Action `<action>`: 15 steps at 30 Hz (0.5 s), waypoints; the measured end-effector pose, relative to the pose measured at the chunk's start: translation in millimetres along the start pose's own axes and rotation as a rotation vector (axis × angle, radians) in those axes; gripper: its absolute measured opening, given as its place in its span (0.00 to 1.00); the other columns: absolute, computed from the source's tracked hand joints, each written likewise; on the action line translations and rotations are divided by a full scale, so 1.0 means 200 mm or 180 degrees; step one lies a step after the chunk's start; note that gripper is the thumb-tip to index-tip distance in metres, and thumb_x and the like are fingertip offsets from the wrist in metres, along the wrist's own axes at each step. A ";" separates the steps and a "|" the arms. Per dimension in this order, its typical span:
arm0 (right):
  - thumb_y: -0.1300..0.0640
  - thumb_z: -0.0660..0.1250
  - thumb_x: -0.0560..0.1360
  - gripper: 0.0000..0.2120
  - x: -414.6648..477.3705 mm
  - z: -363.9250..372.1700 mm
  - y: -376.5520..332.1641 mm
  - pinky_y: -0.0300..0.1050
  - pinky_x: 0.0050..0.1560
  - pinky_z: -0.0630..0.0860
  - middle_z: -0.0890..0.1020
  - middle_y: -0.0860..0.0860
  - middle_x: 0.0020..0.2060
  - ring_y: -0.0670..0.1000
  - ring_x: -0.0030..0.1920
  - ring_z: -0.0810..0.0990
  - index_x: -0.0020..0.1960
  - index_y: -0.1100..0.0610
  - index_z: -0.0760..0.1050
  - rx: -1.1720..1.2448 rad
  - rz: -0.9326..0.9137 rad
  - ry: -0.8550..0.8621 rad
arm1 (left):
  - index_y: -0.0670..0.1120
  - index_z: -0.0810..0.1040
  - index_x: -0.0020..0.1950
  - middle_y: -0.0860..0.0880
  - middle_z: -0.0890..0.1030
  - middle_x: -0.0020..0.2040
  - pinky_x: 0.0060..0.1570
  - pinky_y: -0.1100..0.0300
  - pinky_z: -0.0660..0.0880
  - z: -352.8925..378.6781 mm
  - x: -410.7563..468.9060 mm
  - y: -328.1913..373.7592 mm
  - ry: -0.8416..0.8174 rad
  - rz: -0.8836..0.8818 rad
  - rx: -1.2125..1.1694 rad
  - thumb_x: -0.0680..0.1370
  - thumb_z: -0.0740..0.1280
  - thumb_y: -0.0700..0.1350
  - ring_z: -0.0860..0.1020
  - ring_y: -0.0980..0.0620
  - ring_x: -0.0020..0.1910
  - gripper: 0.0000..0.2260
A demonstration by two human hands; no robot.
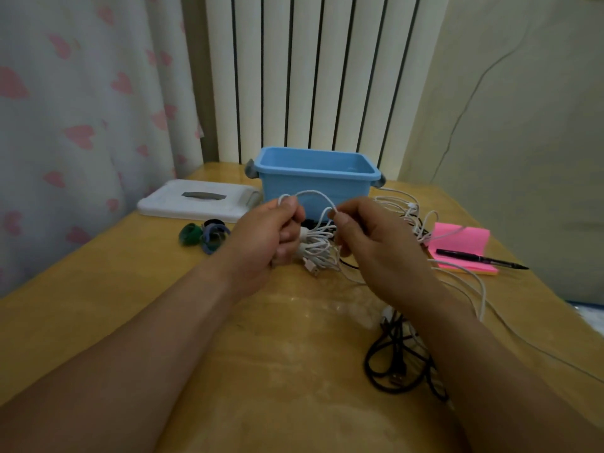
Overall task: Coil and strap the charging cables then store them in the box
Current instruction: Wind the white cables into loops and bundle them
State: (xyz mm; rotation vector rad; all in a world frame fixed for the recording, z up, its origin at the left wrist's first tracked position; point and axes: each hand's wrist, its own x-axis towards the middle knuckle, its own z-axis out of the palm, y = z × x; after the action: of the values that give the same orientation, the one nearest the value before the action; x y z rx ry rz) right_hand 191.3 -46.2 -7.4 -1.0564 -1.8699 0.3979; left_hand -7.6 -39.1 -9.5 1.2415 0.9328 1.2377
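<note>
The white cable (pixel 314 193) is, by the look of it, being coiled between both hands above the middle of the table (pixel 261 354). The left hand (pixel 273 235) is closed round the gathered loops, with one turn pinched under the thumb. The right hand (pixel 371 238), at three o'clock from the left, is pinched on the free run. For the step to be done well, each new loop should be matched in size to those already gathered and laid flat against them. The free run should be fed under light tension so that no twist is wound in. The slack trailing off at four o'clock should be drawn clear of the black cable (pixel 392 361) at five o'clock before it is pulled through. The bundle should be held firmly by the left hand until one of the straps (pixel 209 236) heaped at nine o'clock can be reached; a loosened hold would probably let the loops spring apart. The cable is thin, white and limp. A short arch of it is seen between the two thumbs, and an uneven cluster of loops hangs below the left fingers with a plug end showing at its bottom. More white cable lies tangled at two o'clock, part of it across the pink notes (pixel 464 243). The blue box (pixel 343 191) stands open at twelve o'clock, and no cable is seen in it.
</note>
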 end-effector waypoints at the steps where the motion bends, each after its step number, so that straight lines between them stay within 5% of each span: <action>1: 0.51 0.66 0.85 0.04 -0.01 0.03 0.00 0.53 0.41 0.80 0.82 0.46 0.38 0.47 0.37 0.82 0.52 0.49 0.78 -0.0048 -0.0018 0.0019 | 0.45 0.74 0.54 0.50 0.67 0.34 0.31 0.59 0.60 0.02 0.00 -0.02 -0.0013 -0.0061 -0.0051 0.88 0.58 0.60 0.63 0.53 0.31 0.18; 5: 0.48 0.67 0.84 0.04 -0.05 0.11 -0.01 0.53 0.40 0.80 0.82 0.42 0.38 0.44 0.38 0.81 0.53 0.47 0.77 -0.0469 -0.0226 0.0046 | 0.44 0.77 0.64 0.49 0.82 0.45 0.44 0.57 0.74 0.11 -0.01 -0.05 -0.0174 -0.0079 0.0067 0.82 0.61 0.70 0.79 0.53 0.41 0.30; 8: 0.51 0.66 0.84 0.04 -0.07 0.16 -0.04 0.52 0.43 0.81 0.85 0.42 0.45 0.44 0.43 0.83 0.59 0.45 0.78 -0.0708 -0.0423 -0.0099 | 0.53 0.79 0.66 0.49 0.87 0.61 0.67 0.45 0.79 0.14 -0.01 -0.07 0.0063 0.0028 -0.0034 0.87 0.60 0.62 0.85 0.51 0.62 0.17; 12: 0.50 0.68 0.84 0.06 -0.06 0.19 -0.06 0.42 0.40 0.79 0.82 0.40 0.43 0.41 0.42 0.81 0.56 0.45 0.71 -0.0730 -0.0302 -0.0154 | 0.45 0.81 0.58 0.39 0.86 0.55 0.67 0.36 0.79 0.12 -0.01 -0.05 0.0449 0.0091 0.0019 0.87 0.57 0.63 0.85 0.41 0.58 0.23; 15: 0.50 0.68 0.83 0.07 -0.06 0.19 -0.07 0.49 0.41 0.81 0.82 0.43 0.45 0.44 0.42 0.81 0.55 0.48 0.70 -0.0902 -0.0244 -0.0212 | 0.44 0.78 0.54 0.42 0.81 0.43 0.55 0.46 0.81 0.09 0.00 -0.04 0.0683 0.0055 -0.0902 0.88 0.57 0.59 0.81 0.46 0.45 0.21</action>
State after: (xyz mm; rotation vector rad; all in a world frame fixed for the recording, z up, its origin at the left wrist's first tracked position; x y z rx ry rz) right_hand 155.8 -57.5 -24.5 -1.1644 -2.0616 0.1263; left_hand 11.1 -41.9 -14.0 0.9082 0.8643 1.4814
